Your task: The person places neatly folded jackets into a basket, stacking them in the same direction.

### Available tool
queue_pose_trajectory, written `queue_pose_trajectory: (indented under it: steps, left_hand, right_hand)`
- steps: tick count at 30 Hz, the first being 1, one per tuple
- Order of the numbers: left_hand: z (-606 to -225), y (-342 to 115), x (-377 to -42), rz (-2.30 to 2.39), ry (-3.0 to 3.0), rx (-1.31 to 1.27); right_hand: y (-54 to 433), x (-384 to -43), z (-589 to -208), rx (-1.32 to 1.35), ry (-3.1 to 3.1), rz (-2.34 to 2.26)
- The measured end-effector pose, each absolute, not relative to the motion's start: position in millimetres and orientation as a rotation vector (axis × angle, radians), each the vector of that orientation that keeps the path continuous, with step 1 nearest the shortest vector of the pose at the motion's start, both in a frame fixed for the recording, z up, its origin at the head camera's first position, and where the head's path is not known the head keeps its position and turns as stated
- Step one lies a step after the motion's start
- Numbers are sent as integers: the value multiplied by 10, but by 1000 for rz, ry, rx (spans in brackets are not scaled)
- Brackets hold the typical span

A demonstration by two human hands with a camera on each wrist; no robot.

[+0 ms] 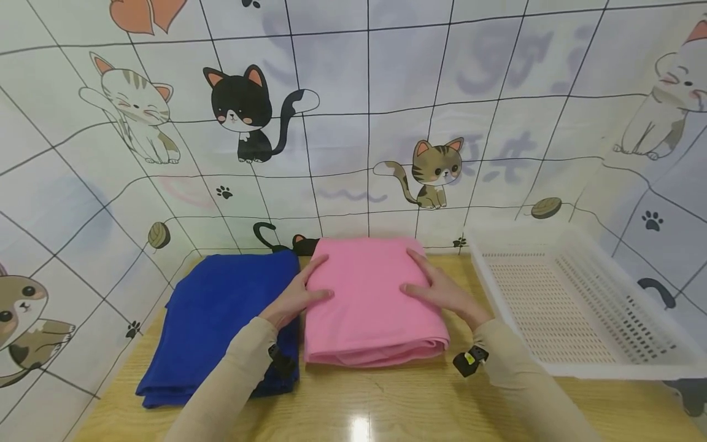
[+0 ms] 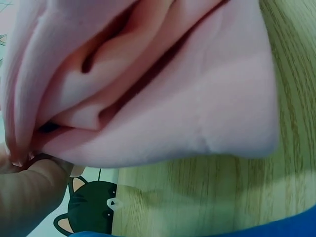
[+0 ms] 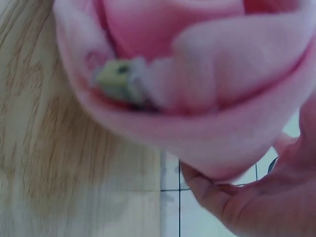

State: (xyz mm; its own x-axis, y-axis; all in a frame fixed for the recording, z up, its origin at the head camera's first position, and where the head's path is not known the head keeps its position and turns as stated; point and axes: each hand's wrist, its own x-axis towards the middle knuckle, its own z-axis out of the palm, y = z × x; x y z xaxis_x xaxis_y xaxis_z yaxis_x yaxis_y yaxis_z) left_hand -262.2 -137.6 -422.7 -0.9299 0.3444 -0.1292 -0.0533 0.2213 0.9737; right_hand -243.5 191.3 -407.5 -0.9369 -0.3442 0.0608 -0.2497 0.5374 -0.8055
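Note:
A folded pink cloth (image 1: 367,301) sits near the back wall, its layered folds facing me. My left hand (image 1: 295,296) grips its left side, with the thumb on top. On the opposite side my right hand (image 1: 444,290) holds the cloth, thumb again over the upper face. The right wrist view shows fingers (image 3: 205,190) curled against the cloth's lower edge, and a small yellowish piece (image 3: 116,79) among its folds. In the left wrist view the thumb (image 2: 42,180) presses at a corner of the pink fabric (image 2: 197,108).
A folded blue cloth (image 1: 226,313) lies left of the pink one, close to my left forearm. To the right stands a white perforated plastic basket (image 1: 607,370). Behind the wooden table (image 1: 331,396) rises a wall covering (image 1: 342,147) printed with cats and grid lines.

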Motion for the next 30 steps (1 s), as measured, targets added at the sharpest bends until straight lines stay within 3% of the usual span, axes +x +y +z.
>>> queue_pose_trajectory:
  steps: [30]
  left_hand:
    - [-3988,-1204,-2671,1856,2089,329]
  right_hand:
    - [2256,-2462,-3855,-348,2372,-1618]
